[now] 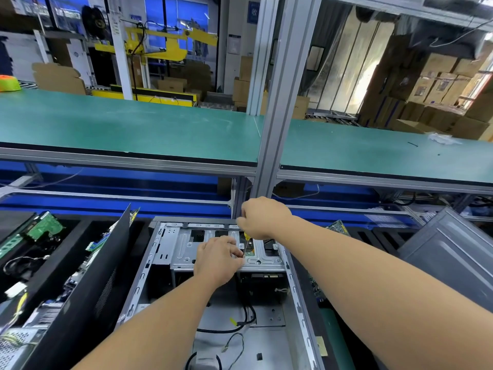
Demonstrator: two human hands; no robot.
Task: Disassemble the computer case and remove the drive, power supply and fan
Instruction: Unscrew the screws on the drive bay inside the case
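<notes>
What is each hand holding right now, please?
Left hand: pinched on the screwdriver shaft.
Right hand: closed on the screwdriver handle.

Screwdriver (248, 243) handle inside the right hand (262, 218), its tip behind left hand (217, 259) fingers.

Lighting bright and even, overhead. Strong glare on the plastic curtain (360, 62) at upper right, detail blown out there. Soft shadows inside the open computer case (213, 303). Wide-angle distortion: the green shelf (133, 129) and frame posts bow toward the edges. Background slightly soft; forearms near the lower edge stretched.
</notes>
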